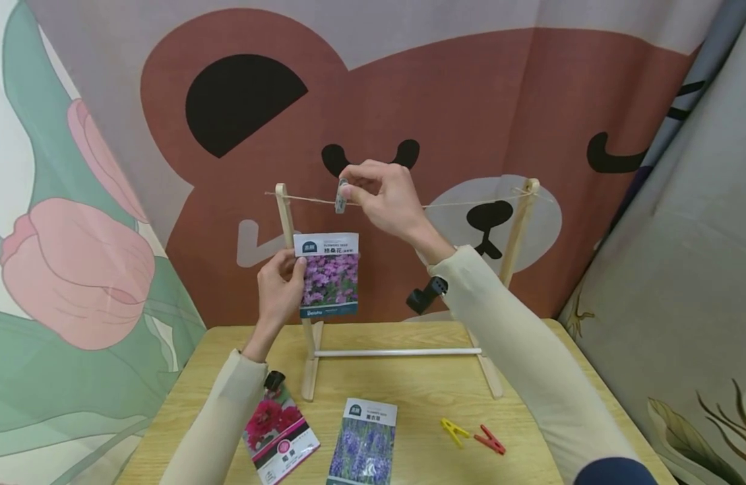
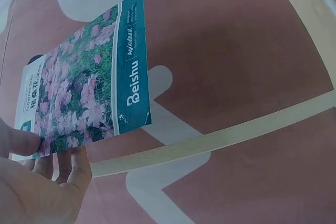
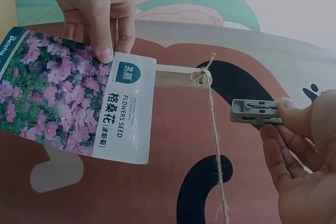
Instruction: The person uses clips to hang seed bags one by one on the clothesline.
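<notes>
My left hand (image 1: 280, 286) pinches the left edge of a flower seed packet (image 1: 329, 276) with purple-pink blooms, thumb in front and fingers behind. The packet is held upright below a thin twine (image 1: 451, 204), near the left post. Between thumb and fingers of my right hand (image 1: 387, 199) is a grey clothespin (image 3: 256, 112), close to the twine in the head view. In the right wrist view the clothespin lies to one side of the twine, the packet to the other, both apart from it.
The twine runs between two posts of a wooden rack (image 1: 519, 232) with a white crossbar (image 1: 397, 352). On the table (image 1: 409, 384) lie a red-flower packet (image 1: 282, 434), a lavender packet (image 1: 363, 441), a yellow clothespin (image 1: 454, 431) and a red one (image 1: 490, 440). A printed curtain (image 1: 470, 101) hangs behind.
</notes>
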A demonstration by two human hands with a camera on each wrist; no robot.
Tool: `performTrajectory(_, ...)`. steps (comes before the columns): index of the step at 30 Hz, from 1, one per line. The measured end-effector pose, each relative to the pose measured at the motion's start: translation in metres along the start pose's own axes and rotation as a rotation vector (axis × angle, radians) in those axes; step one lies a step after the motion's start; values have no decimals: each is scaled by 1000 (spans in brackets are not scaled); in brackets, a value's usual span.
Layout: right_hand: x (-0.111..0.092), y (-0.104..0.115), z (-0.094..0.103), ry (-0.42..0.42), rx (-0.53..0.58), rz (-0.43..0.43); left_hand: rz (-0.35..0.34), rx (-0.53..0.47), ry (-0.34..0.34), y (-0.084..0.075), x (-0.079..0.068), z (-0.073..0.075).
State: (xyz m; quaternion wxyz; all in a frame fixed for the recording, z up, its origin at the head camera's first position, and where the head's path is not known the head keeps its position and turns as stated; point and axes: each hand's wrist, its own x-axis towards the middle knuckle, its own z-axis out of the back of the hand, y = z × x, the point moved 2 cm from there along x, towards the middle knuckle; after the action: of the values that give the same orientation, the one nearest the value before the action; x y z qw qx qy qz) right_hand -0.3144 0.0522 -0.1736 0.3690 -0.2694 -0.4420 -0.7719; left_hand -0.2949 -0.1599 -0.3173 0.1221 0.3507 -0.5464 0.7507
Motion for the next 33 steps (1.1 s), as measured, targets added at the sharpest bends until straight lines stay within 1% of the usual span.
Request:
performTrajectory(3,5,2,0,-7,-8,13,-16,1,14,-14,-1,1)
performTrajectory(7,10,5,-1,-19,-25,23,-31,-15,15,-19,1,1)
performTrajectory(10,12,5,-2,-23,-35,19,-30,-37,9,-19,4,1)
performTrajectory(16,15,3,-5,-27,-43,15,-42,-35,-16,-21,6,1)
performTrajectory(20,16,1,-6,-27,-57,-2,-49,-36,-17,-23,8,1)
performTrajectory(25,17,-1,-8,-22,-72,-15,-80,-32,-20,-26,11,0)
performTrajectory(28,18,-2,-10,-24,-83,-13,-87,-38,-9,-27,13,-1)
performTrajectory(29,18,-3,-10,-24,-85,-13,-90,-40,-5,-22,15,-2)
performTrajectory(31,18,-5,-11,-25,-91,-9,-87,-41,1,-23,16,-2)
performTrajectory(32,18,-6,-12,-26,-91,-7,-81,-41,2,-22,17,-2)
performTrajectory(33,18,-6,-12,-25,-91,-8,-78,-39,1,-18,19,-3)
